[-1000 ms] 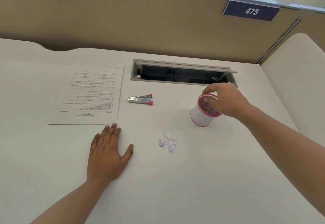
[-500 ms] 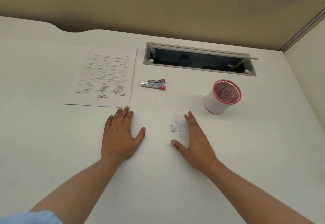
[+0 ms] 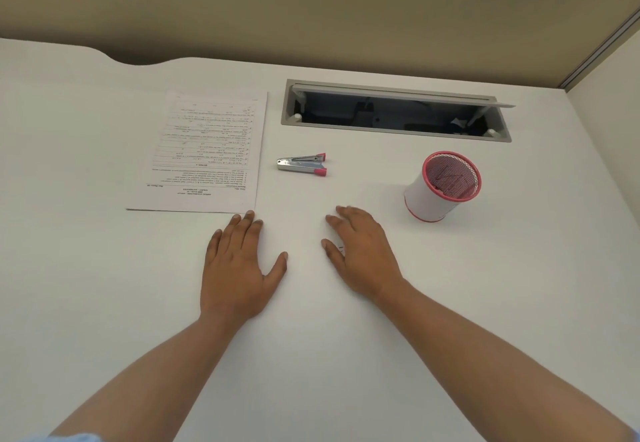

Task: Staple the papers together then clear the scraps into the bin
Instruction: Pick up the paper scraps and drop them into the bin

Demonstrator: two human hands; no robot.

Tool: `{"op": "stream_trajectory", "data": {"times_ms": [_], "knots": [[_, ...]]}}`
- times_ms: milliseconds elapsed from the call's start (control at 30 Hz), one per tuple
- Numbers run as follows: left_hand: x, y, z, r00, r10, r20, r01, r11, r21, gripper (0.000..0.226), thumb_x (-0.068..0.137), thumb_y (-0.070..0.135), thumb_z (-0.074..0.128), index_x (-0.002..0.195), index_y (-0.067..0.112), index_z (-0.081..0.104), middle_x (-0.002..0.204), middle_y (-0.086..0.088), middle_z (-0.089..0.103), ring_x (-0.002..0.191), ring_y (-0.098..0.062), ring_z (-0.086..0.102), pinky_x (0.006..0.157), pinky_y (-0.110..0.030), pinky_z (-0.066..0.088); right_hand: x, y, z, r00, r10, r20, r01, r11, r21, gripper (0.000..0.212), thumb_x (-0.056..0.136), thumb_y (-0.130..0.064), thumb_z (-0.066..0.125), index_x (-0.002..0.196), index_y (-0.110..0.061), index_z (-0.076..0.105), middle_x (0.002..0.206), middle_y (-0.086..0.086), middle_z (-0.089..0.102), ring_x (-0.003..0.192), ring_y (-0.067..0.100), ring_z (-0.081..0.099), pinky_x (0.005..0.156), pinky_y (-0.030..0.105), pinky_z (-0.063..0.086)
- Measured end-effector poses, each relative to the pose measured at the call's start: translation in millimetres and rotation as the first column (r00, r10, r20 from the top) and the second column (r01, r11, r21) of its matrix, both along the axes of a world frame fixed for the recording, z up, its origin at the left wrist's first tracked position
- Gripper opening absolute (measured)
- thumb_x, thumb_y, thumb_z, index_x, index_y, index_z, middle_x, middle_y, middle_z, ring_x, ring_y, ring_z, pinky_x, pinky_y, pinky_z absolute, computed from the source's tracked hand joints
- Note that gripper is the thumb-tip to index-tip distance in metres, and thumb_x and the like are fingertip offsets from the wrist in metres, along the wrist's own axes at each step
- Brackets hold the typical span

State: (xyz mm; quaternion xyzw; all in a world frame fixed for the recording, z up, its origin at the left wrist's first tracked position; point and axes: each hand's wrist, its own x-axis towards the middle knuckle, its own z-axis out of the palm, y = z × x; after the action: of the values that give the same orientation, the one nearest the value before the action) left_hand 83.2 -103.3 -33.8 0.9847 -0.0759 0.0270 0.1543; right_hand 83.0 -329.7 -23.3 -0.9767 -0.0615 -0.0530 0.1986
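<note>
On smooth white desk (image 3: 104, 303), flat hands (image 3: 239, 265) rest.

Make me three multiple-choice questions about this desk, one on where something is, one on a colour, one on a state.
1. The stapler lies:
A. between the papers and the cup
B. inside the cup
C. on the papers

2. The cup's rim is:
A. blue
B. pink-red
C. green

3. The left hand is:
A. gripping the stapler
B. lifting the papers
C. flat on the desk

Answers: 1 A, it sits on bare desk between them. 2 B, the mesh rim shows pink-red. 3 C, fingers spread, holding nothing.
</note>
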Motion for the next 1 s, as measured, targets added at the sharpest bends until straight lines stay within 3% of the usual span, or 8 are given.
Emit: {"op": "stream_trajectory", "data": {"times_ms": [133,200,300,400,567,700,867,1000], "knots": [[0.1,0.5,-0.1,1.0,0.004,-0.01,-0.004,1.0,0.009,0.077,0.088,0.063,0.037,0.145,0.013,0.046,0.158,-0.003,0.041,0.15,-0.022,0.031,0.124,-0.043,0.018,-17.8,-9.3,0.3,0.998,0.01,0.069,-0.013,0.999,0.036,0.02,0.088,-0.019,0.059,0.103,-0.008,0.067,0.105,0.008,0.065,0.098,0.029,0.058,0.083,0.043,0.05],[0.2,0.5,-0.1,1.0,0.005,-0.01,-0.004,1.0,0.006,0.077,0.088,0.064,0.037,0.145,0.013,0.046,0.159,-0.003,0.04,0.15,-0.021,0.031,0.124,-0.043,0.018,-22.1,-17.6,7.1,1.0,0.002,0.032,-0.006,0.991,0.13,0.021,0.091,-0.022,0.052,0.102,-0.01,0.067,0.101,0.006,0.064,0.095,0.025,0.056,0.086,0.038,0.046],[0.5,0.4,0.3,1.0,0.004,-0.014,-0.004,1.0,0.0,0.077,0.088,0.064,0.037,0.145,0.013,0.046,0.159,-0.003,0.04,0.15,-0.021,0.03,0.124,-0.043,0.018,-17.8,-32.3,19.4,0.986,-0.166,0.0,0.158,0.942,0.296,0.028,0.091,-0.017,0.046,0.108,-0.009,0.067,0.106,0.007,0.065,0.101,0.023,0.057,0.093,0.032,0.044],[0.3,0.4,0.7,1.0,0.005,-0.014,-0.005,1.0,-0.003,0.077,0.087,0.064,0.037,0.145,0.014,0.046,0.159,-0.002,0.04,0.15,-0.02,0.029,0.124,-0.043,0.018,-6.2,-46.2,21.4,0.968,-0.237,-0.083,0.25,0.946,0.205,0.036,0.086,0.001,0.047,0.115,-0.004,0.066,0.113,0.012,0.065,0.108,0.03,0.057,0.098,0.034,0.044],[-0.2,0.5,0.0,1.0,0.001,-0.008,-0.001,1.0,-0.013,0.075,0.088,0.063,0.039,0.144,0.013,0.047,0.158,-0.003,0.041,0.149,-0.022,0.031,0.123,-0.044,0.019,-8.3,-36.9,18.2,0.993,-0.061,-0.105,0.059,0.998,-0.029,0.043,0.08,0.01,0.052,0.119,-0.002,0.065,0.107,0.012,0.064,0.097,0.033,0.053,0.085,0.036,0.05],[-0.5,0.5,0.5,1.0,0.005,-0.012,-0.005,1.0,-0.012,0.075,0.088,0.063,0.039,0.144,0.014,0.046,0.158,-0.002,0.041,0.15,-0.021,0.03,0.124,-0.043,0.018,-17.6,-27.7,26.4,0.982,0.115,-0.149,-0.121,0.992,-0.03,0.038,0.077,0.005,0.052,0.107,-0.008,0.07,0.097,0.008,0.064,0.089,0.031,0.056,0.074,0.041,0.052],[0.3,0.6,0.3,1.0,0.005,-0.011,-0.005,1.0,-0.003,0.076,0.088,0.063,0.038,0.145,0.014,0.046,0.159,-0.002,0.04,0.15,-0.021,0.03,0.124,-0.042,0.017,-9.2,-23.4,32.1,0.991,0.057,-0.12,-0.056,0.998,0.013,0.037,0.081,-0.006,0.05,0.112,-0.008,0.068,0.109,0.007,0.067,0.102,0.028,0.056,0.088,0.034,0.048],[0.1,0.1,0.5,1.0,0.003,-0.008,-0.003,1.0,-0.001,0.076,0.088,0.063,0.037,0.145,0.013,0.047,0.158,-0.003,0.041,0.15,-0.021,0.031,0.124,-0.042,0.017,-16.1,-17.6,27.8,0.975,0.185,-0.121,-0.186,0.983,0.004,0.039,0.078,-0.006,0.051,0.113,-0.007,0.069,0.111,0.006,0.067,0.104,0.028,0.056,0.091,0.034,0.048]]}}
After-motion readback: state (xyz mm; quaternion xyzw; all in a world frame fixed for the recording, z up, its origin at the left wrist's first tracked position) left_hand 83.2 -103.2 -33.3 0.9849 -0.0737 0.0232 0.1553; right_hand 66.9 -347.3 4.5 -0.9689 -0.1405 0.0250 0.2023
